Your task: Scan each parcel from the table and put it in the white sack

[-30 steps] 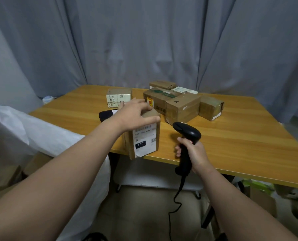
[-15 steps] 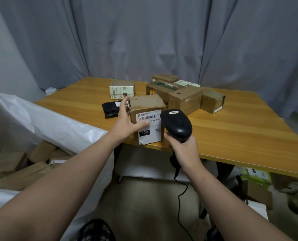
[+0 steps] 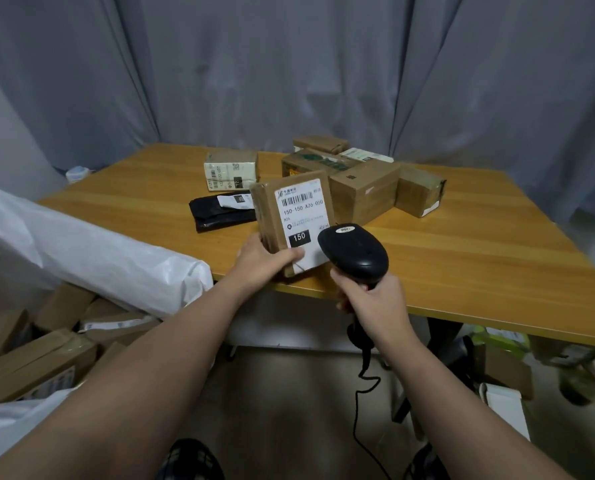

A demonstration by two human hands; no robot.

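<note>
Our left hand (image 3: 261,263) grips a brown cardboard parcel (image 3: 270,216) by its lower corner, with the thumb pressed across the bottom of the white shipping label (image 3: 301,209) and the fingers wrapped behind the box. We hold the parcel tilted, label face turned up toward us, over the near edge of the wooden surface (image 3: 462,265); we cannot tell whether its underside touches the wood. The label shows a barcode near its top and a black block reading 150 just above our thumb.

Just to the right of that hand, our right hand (image 3: 375,303) is curled tight round the handle of a black scanner (image 3: 353,252). The scanner's rounded head sits above the right hand and, from our view, overlaps the parcel's lower right corner, close to the label. Its cable (image 3: 362,393) drops from below the right hand toward the floor.

Beyond the left hand lie a flat black pouch (image 3: 220,213) and, farther on, a pale box (image 3: 230,169) with a printed label. Beyond the right hand a cluster of brown boxes (image 3: 362,188) stands packed together, with a smaller box (image 3: 419,190) at its right end. To the left of and below the left forearm the white sack (image 3: 98,251) gapes open, with cardboard boxes (image 3: 36,362) lying inside it. A grey curtain (image 3: 289,64) hangs behind the surface.
</note>
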